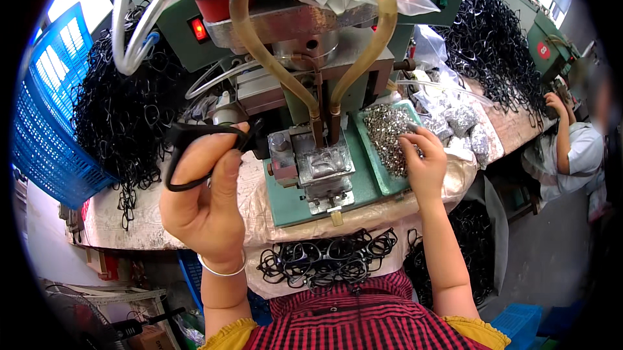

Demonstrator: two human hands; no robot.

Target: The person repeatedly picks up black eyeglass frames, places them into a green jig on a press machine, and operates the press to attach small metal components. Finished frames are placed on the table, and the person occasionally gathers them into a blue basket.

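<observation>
1. Picking from the small metal parts point(384, 134) in the green tray point(391, 187) looks like the step in hand; the right hand point(428, 169) has its fingertips at the heap.
2. Its thumb and forefinger are bent close together; I cannot tell whether a part is pinched between them.
3. The left hand point(211, 210) is closed on a black eyeglass frame point(187, 132), raised left of the metal fixture point(328, 163) and apart from it.
4. The next move probably calls for a light, precise fingertip pinch, with the frame kept steady.
</observation>
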